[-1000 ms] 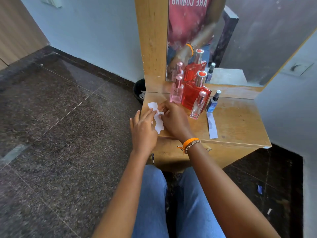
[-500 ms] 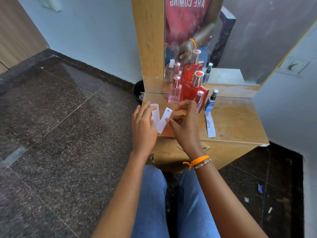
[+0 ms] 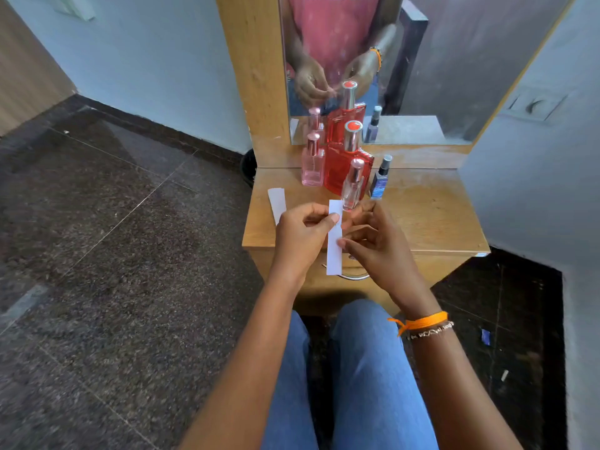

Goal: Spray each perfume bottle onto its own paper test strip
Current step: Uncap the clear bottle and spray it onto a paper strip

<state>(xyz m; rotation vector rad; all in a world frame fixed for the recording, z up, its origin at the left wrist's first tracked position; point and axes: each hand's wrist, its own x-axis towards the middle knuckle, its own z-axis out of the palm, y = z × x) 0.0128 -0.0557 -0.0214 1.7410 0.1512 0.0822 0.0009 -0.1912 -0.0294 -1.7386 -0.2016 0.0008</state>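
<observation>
Both hands hold one white paper test strip upright over the table's front edge. My left hand pinches it near the top; my right hand grips its middle from the right. A second strip lies flat on the wooden table, just left of my left hand. Behind the hands stand a pink bottle, a large red bottle, a small clear bottle with a rose cap and a small blue bottle, all capped and upright.
A mirror in a wooden frame rises right behind the bottles. A black bin sits on the floor at the table's back left. A metal drawer handle lies under the table's edge. A wall closes in on the right.
The two strips held in a V have been parted: one now lies on the table at the left, and the other is raised upright between both hands, which moved toward me.
</observation>
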